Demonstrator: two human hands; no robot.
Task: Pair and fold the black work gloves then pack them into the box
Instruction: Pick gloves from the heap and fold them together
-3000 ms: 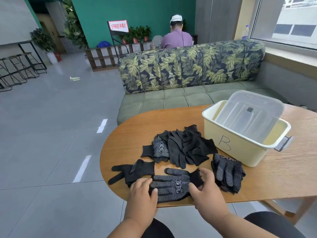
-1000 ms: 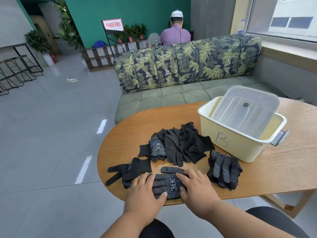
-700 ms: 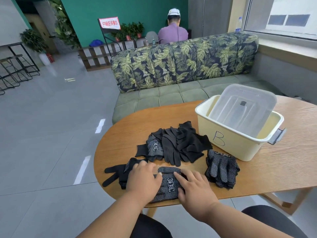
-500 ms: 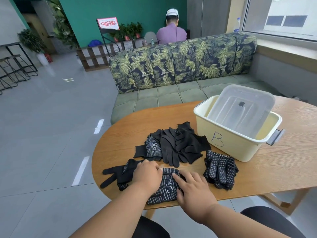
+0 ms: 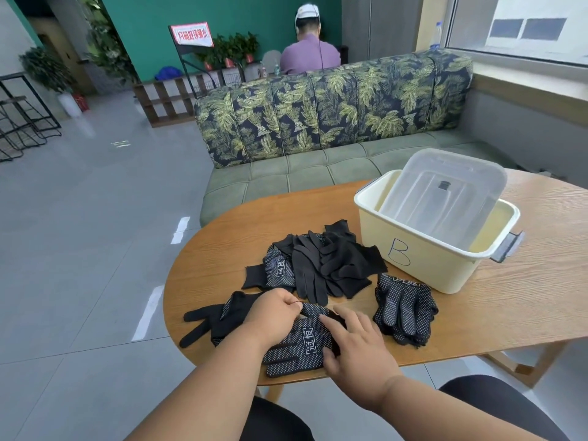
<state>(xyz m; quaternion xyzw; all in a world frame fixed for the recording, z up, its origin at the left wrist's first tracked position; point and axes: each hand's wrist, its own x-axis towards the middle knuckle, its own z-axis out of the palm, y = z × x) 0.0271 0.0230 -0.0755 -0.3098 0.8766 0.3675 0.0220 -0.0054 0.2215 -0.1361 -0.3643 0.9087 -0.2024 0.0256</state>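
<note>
A black glove with white dots (image 5: 302, 343) lies at the table's near edge, on top of a plain-side black glove (image 5: 206, 319) whose fingers point left. My left hand (image 5: 273, 318) has its fingers curled and pinches the dotted glove's far edge. Flat on the same glove's right part rests my right hand (image 5: 356, 351). A loose pile of black gloves (image 5: 321, 265) sits behind them. A folded dotted pair (image 5: 404, 310) lies to the right. The cream box (image 5: 423, 262), marked B, stands at the back right.
A clear lid (image 5: 445, 198) leans inside the box. The oval wooden table (image 5: 509, 297) ends just in front of my hands. A leaf-print sofa (image 5: 318, 122) stands behind it, and a person sits beyond the sofa with their back turned.
The dotted glove's cuff end has been folded leftward. My left hand went from lying flat on the glove to curling and pinching its far edge. My right hand stayed pressing it.
</note>
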